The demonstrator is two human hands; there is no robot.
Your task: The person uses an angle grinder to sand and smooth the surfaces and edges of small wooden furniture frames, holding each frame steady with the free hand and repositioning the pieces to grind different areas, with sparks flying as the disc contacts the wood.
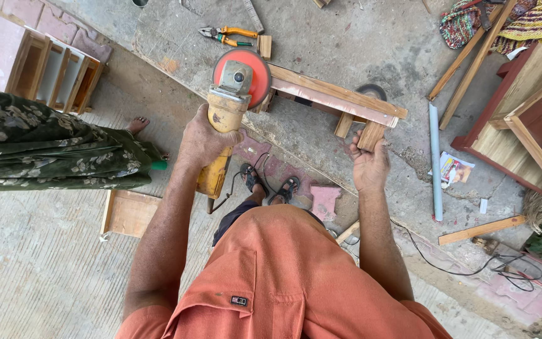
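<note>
gripped in the left hand (203,141), a yellow angle grinder (227,107) sets its red disc (255,75) at the wooden frame's (334,94) end; right hand (369,166) clasps a frame leg (371,134). sanding seems under way, most wood apparently unworked.

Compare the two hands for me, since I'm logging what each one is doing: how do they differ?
The left hand wraps fully around the yellow body of the angle grinder, held raised, its red disc at the wooden frame. The right hand holds only a short leg of that frame, fingers curled at its end. The left has a power tool in its grip; the right has the workpiece. Both are bare and closed on something.
</note>
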